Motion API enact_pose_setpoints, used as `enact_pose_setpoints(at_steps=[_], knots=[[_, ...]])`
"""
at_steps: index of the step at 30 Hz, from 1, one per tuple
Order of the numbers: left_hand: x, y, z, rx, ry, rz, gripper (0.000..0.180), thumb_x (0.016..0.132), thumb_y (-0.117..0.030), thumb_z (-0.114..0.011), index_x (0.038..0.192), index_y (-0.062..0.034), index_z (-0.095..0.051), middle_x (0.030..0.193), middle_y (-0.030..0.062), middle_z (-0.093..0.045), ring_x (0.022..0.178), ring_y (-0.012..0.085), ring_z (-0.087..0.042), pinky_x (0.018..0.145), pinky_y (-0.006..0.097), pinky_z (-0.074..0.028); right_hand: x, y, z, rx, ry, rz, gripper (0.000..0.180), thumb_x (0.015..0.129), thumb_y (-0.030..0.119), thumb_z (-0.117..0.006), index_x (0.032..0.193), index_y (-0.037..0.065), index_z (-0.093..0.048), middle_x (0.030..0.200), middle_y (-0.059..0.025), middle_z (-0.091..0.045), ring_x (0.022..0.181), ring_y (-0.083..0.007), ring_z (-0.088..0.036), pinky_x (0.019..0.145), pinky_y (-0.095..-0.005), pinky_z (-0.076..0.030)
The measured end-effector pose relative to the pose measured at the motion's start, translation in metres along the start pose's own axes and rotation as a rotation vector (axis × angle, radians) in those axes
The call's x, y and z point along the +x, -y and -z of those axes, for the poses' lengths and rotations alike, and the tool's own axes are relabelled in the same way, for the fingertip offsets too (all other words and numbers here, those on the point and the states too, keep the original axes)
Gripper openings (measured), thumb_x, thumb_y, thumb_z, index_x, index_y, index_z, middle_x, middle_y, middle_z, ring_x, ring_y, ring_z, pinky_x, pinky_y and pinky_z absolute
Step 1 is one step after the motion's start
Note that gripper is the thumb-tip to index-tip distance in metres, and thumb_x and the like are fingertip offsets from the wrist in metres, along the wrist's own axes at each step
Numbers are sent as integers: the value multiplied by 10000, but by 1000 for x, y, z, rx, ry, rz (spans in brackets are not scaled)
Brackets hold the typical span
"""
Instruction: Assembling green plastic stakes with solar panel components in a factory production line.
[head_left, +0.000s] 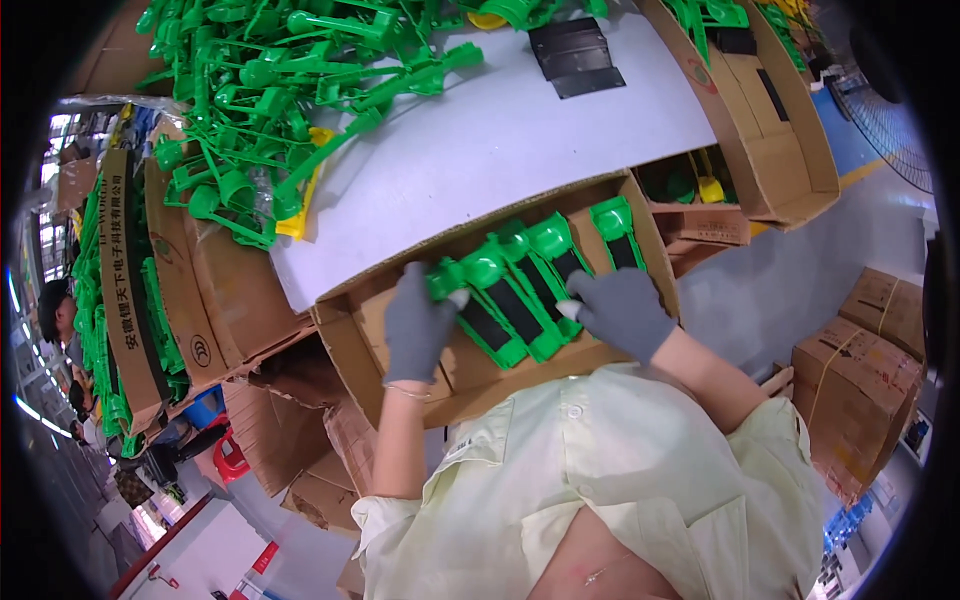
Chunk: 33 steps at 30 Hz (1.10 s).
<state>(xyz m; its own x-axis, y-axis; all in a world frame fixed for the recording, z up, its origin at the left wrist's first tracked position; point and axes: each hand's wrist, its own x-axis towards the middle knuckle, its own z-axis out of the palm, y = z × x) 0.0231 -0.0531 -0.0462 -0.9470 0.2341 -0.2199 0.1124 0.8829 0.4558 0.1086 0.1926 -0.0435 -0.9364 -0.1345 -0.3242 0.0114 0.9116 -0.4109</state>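
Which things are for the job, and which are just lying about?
Probably for the job: left hand, right hand, green-and-black pieces, their cardboard box, loose green pile, flat black pieces.

Seemingly just lying about: fan, strapped cartons.

We look down into a cardboard box [352,348] of green plastic parts [484,267] with black strips [487,322] — gloved left hand [416,328] at the leftmost, gloved right hand [624,314] farther along — near a white table [440,150] heaped with green pieces [262,70].

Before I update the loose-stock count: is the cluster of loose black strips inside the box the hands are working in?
No: the loose black strips lie on the white table, beyond the open cardboard box.
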Motion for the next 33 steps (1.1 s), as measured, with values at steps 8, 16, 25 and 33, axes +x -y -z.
enact_pose_setpoints(at_steps=[8, 16, 25, 33], knots=[[85, -32, 87, -211, -292, -83, 389, 766, -295, -728, 1024, -21, -628, 806, 153, -644, 625, 215, -621, 608, 313, -489, 24, -42, 71, 283, -315, -116, 228, 808, 299, -672, 931, 108, -666, 674, -72, -633, 584, -161, -609, 558, -279, -463], [171, 5, 43, 133, -432, -182, 329, 812, -253, -684, 1106, -121, -618, 902, 127, -667, 708, 239, -644, 639, 334, -491, 115, -118, 104, 227, -631, -40, 150, 805, 165, -656, 945, 112, -649, 825, -53, -643, 665, -185, -610, 610, -293, -474], [63, -20, 59, 339, -460, -191, 594, 717, 31, -605, 1270, -154, -491, 1244, 139, -495, 1040, 345, -560, 726, 412, -508, 160, -111, 111, -187, -519, 349, 214, 762, 137, -660, 969, 102, -617, 971, -31, -608, 819, -244, -623, 698, -346, -501], [27, 29, 50, 57, -533, 79, 232, 862, -121, -580, 1073, -107, -676, 972, 112, -669, 810, 220, -620, 734, 335, -491, 166, -87, 123, -83, -27, 73, 276, 711, 186, -672, 967, 97, -622, 889, -98, -653, 842, -294, -638, 750, -400, -495]])
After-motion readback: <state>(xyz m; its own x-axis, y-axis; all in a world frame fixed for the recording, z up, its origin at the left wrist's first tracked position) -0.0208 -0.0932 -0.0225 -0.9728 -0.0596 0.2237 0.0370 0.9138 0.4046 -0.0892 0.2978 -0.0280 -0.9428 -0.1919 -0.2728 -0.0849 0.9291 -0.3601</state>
